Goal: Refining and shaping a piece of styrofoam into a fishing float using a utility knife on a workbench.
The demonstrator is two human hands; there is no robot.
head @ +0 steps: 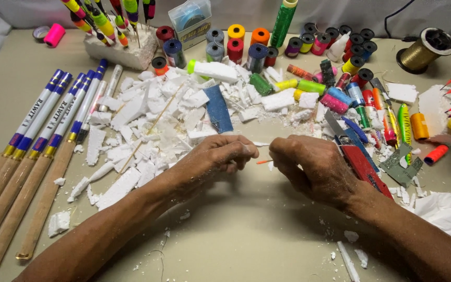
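**Thin orange-tipped stick held between two hands over a cluttered craft table**

A beige tabletop [246, 230] strewn with craft supplies fills the view. Near its middle, a thin stick with an orange tip [263, 162] is held just above the surface, pinched between the two hands. Its long axis lies almost level, running left to right, with the orange end showing in the gap between the hands and tilted slightly upward toward the right hand; most of its length is hidden. The left hand [216, 158] is closed with fingertips pinched on a fine white piece; the right hand [314, 166] is curled shut around the stick's other end.

Judging by the layout, the work looks partway through: a pile of broken white foam chips [147, 120] is spread behind the left hand, while finished striped fishing floats [105, 21] are already stood in a white foam block [118, 52]. A red-handled utility knife [358, 162] lies just beside the right hand. Coloured thread spools [246, 47] are ranged along the back, and cork-handled rods with blue bands [37, 151] are laid at the left.
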